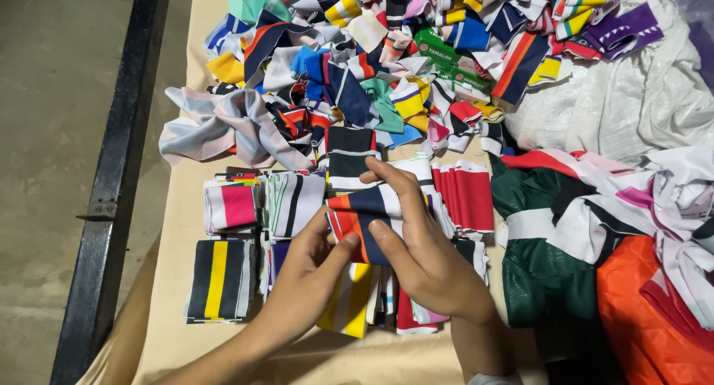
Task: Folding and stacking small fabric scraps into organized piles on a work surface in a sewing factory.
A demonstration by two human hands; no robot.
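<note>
Together, the left hand (pixel 309 262) and right hand (pixel 416 240) pinch a folded navy, orange and white striped knit fabric strip (pixel 364 218), held above sorted folded stacks (pixel 230 206). Beyond the grip lies a loose tangled heap (pixel 357 73). Seemingly sorting; placing it requires matching stripes.

bare table cloth (pixel 175 229) lies open at nine o'clock; loose fabric heap (pixel 372 65) blocks twelve, folded stacks (pixel 223 277) crowd centre, orange cloth (pixel 647 311) fills four.

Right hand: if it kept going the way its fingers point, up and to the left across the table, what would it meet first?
The right hand would probably first meet the black-and-white striped stack, just beyond the striped piece it holds; depth is unclear.
</note>
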